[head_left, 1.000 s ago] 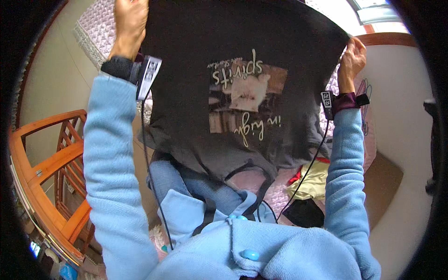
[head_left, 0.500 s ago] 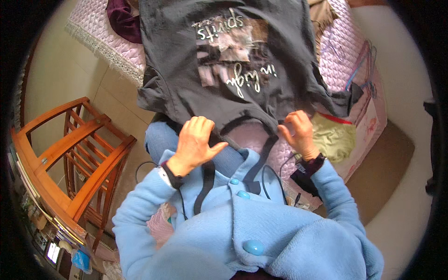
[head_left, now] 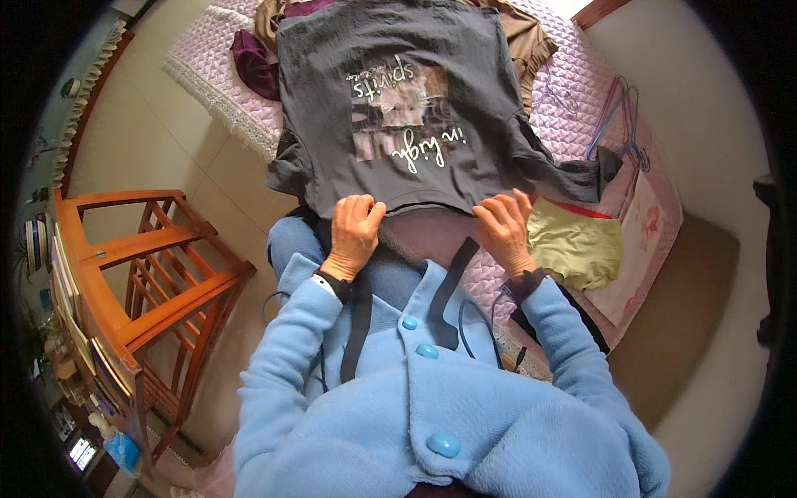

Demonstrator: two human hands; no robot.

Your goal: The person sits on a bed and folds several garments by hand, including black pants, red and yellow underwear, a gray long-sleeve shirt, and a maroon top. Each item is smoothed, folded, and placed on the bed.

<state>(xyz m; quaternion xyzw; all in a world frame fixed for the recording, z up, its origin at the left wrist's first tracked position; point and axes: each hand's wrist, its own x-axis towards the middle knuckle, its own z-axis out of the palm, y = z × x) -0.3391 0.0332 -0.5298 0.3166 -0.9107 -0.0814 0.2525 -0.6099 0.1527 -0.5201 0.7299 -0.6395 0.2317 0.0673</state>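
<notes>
A dark grey shirt (head_left: 324,108) with a printed picture and pale lettering on its front lies spread out, its neckline toward me. My left hand (head_left: 354,234) has its fingers curled over the left side of the neckline edge. On the opposite side, my right hand (head_left: 506,231) pinches the shirt near the shoulder. Between the two hands the neckline stretches in a shallow curve. One sleeve hangs at the far left edge, and the other reaches right across the bed. My fingertips are partly hidden in the cloth.
Under the shirt is a pink quilted bedspread (head_left: 564,133). Light green cloth with a red edge (head_left: 577,249) lies right of my right hand. Hangers (head_left: 621,124) rest farther right. Maroon (head_left: 256,66) and brown garments (head_left: 527,46) show behind. A wooden chair (head_left: 158,266) stands left.
My fingers have closed on the neckline edge, where they were more spread before. The shirt front now lies flatter, and the neckline, bunched earlier, is drawn out between my hands.
</notes>
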